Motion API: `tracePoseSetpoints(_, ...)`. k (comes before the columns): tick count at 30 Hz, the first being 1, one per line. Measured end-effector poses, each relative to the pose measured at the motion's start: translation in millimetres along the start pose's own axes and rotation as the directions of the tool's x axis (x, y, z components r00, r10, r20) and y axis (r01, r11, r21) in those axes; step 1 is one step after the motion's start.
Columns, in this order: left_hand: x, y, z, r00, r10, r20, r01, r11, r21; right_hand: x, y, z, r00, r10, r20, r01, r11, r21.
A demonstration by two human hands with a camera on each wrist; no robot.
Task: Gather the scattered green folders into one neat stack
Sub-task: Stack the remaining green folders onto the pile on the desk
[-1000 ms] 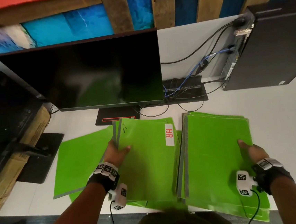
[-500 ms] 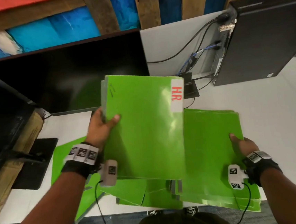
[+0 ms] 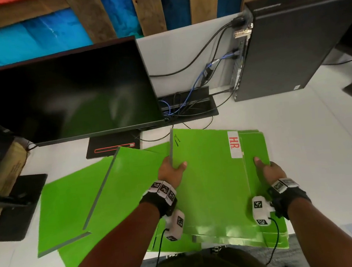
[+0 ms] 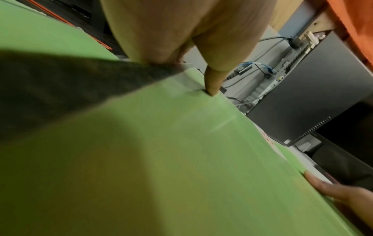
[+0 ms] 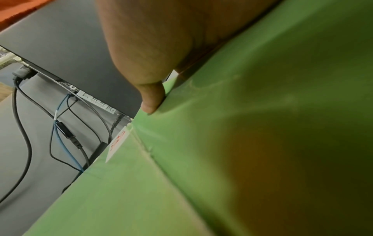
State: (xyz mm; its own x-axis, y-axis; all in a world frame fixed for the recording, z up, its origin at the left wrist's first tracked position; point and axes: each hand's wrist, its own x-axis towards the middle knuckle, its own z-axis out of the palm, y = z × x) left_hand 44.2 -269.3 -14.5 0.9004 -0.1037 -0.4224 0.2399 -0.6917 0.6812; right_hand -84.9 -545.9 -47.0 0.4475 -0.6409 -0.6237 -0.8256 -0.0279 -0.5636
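We have the HR-labelled folder [image 3: 209, 177] lying on top of the right-hand stack [image 3: 262, 189] of green folders, near the front edge of the white desk [image 3: 300, 142]. It sits shifted a little to the left of the folders beneath, whose right edges show past it. Our left hand [image 3: 171, 173] grips its left spine edge, thumb curled over the top face and the other fingers hidden underneath. Our right hand [image 3: 268, 170] rests at the stack's right side, thumb laid on the green cover; we cannot tell how its other fingers lie.

We judge the gathering to be partly done: one pile is forming on the right, but it is not squared up. To the left, several loose folders [image 3: 103, 196] lie fanned and overlapping at different angles (how many is hard to count), and all of them are left to bring over.

There are no containers here; the folders rest on the bare desk. Behind them stand a dark monitor [image 3: 64, 96] and a black computer tower [image 3: 287, 47] with cables [image 3: 204, 74].
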Motion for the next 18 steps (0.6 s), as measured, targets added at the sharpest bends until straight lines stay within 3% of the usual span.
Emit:
tracePoseSetpoints(5, -6, -1, 12, 0.997, 0.078, 0.018, -0.079, 0.996, 0.033, 0, 0, 0, 1.000, 0.006, 0.015, -0.006, 1.000, 0.002)
tracePoseSetpoints(12, -14, 0, 18, 0.957, 0.168, 0.238, -0.198, 0.974, 0.107, 4, 13, 3, 0.994, -0.052, 0.098, 0.052, 0.999, 0.005)
tracePoseSetpoints(15, -18, -1, 18, 0.928, 0.152, 0.341, -0.184, 0.981, 0.065, 1, 11, 5, 0.996, -0.071, 0.060, 0.071, 0.997, -0.006)
tracePoseSetpoints(18, -11, -12, -3, 0.952, 0.177, 0.251, -0.188, 0.982, 0.023, 1, 8, 8, 0.998, -0.059, 0.030, 0.060, 0.998, -0.012)
